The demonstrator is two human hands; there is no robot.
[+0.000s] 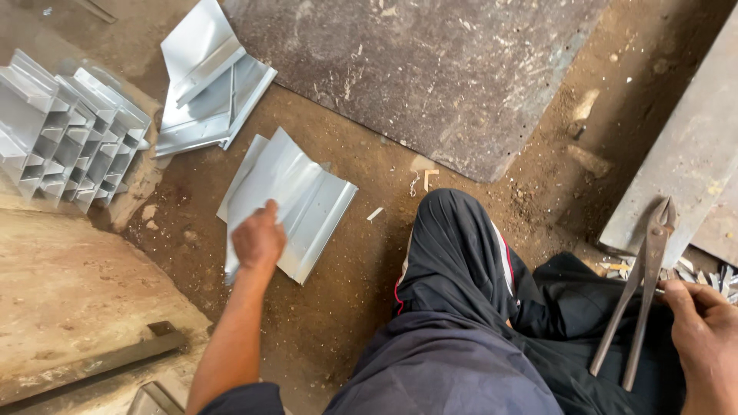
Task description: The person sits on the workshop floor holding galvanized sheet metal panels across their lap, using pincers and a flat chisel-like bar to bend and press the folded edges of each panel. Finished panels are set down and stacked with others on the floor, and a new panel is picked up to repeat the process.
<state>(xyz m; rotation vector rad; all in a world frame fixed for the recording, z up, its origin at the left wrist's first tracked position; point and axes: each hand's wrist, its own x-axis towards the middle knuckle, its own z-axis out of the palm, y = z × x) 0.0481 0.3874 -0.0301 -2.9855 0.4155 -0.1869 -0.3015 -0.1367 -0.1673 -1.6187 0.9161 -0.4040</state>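
Note:
My left hand (258, 240) reaches out over the dirt floor and grips the near edge of a bent, shiny sheet-metal piece (304, 192) that lies on another like it. My right hand (703, 338) is at the lower right, closed around the handles of long rusty metal snips (644, 288), whose jaws point up and away from me. My knees in dark trousers (453, 307) fill the lower middle.
A row of folded metal pieces (65, 127) stands at the left, and more bent sheets (207, 81) lie behind. A large dark rusty plate (430, 69) covers the floor ahead. A grey slab (684, 154) and small metal offcuts (719, 277) are at the right. A stone block (69, 300) is at the lower left.

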